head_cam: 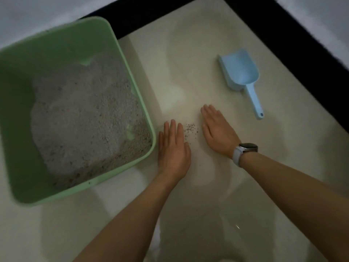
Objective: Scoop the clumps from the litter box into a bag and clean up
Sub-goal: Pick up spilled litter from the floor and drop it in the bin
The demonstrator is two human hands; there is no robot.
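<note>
On a pale tiled floor [207, 53], spilled litter grains [190, 129] lie between two flat, open hands — left hand [172, 148] just beside the green litter box [145, 103], right hand [217, 129] near the blue scoop [242, 72], which lies ungripped.

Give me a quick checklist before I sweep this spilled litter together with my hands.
1. Spilled litter lies between the two hands: ok.
2. Left hand flat on the floor, fingers straight, beside the litter box: ok.
3. Right hand flat, fingers straight, on the other side of the grains: ok.
4. Blue scoop free on the floor beyond the right hand, held by neither hand: ok.
5. Bag for the waste in view: not ok, none shows.
6. All stray grains found: cannot tell, the picture is dim and blurred.
</note>
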